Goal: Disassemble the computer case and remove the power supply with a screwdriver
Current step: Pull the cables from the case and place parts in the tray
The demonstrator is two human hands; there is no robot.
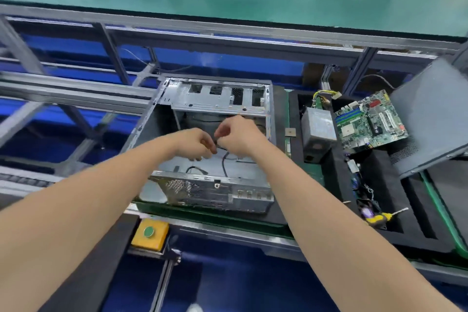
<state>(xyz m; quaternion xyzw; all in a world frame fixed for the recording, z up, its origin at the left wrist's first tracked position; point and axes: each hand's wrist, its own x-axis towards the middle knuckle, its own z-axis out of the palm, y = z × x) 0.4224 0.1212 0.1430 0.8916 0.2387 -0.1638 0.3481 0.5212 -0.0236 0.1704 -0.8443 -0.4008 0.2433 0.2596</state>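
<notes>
An open metal computer case (215,99) lies on its side at the centre of the workstation, its inside mostly bare. Both my hands reach into it. My left hand (196,143) and my right hand (235,134) are close together, fingers curled, pinching a thin black cable (223,162) that trails down across the case floor. The grey power supply (319,129) stands outside the case to its right, with yellow wires behind it. A yellow-and-black screwdriver (385,218) lies in the black foam tray (395,185) at the right.
A green motherboard (369,121) leans in the tray beside the power supply. A grey side panel (435,114) rests tilted at far right. A yellow box with a green button (149,232) sits at the front edge. A green-topped shelf (228,0) runs overhead behind.
</notes>
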